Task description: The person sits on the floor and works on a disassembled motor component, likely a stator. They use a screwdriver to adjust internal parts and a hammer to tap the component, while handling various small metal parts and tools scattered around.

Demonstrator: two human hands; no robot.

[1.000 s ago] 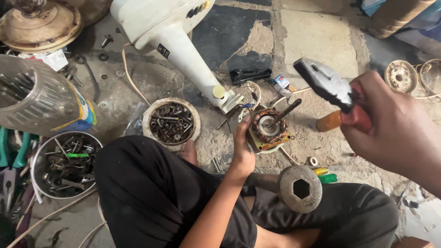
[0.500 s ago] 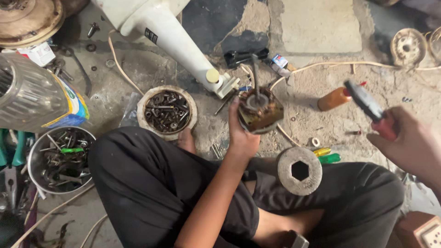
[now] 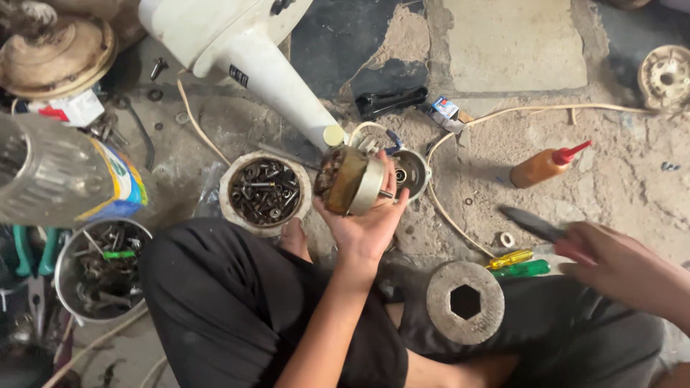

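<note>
leftmost, well away from the left hand point(image 3: 366, 223), a metal bowl point(image 3: 66, 269) of screws and a green-handled tool sits on the floor, and above it a clear plastic jar point(image 3: 54, 172) with a colourful label lies on its side. nearer, just left of that hand, a round dish point(image 3: 264, 191) packed with dark screws and nuts rests beside the person's black-trousered knee point(image 3: 215, 287). above the hand a white fan body point(image 3: 244, 50) tapers down to a narrow neck that ends just over the fingers.

the left hand is raised palm up, fingers wrapped round a small motor point(image 3: 348, 181): a rusty winding core with a brass-coloured band and a pale metal end cap, tilted on edge and gripped firmly. just right of the thumb a grey metal cap point(image 3: 411, 172) lies on the ground, with thin wires running up to it.

below and right of that hand a thick grey disc point(image 3: 464, 302) with a six-sided hole rests on the lap. beyond it lie a yellow screwdriver point(image 3: 510, 259) and a green one point(image 3: 521, 269), touching each other. further up stands a brown squeeze bottle point(image 3: 546, 164) with a red tip.

the right hand point(image 3: 618, 266) is closed round red-handled pliers point(image 3: 539, 226), blurred, their dark nose pointing back toward the left hand.
</note>
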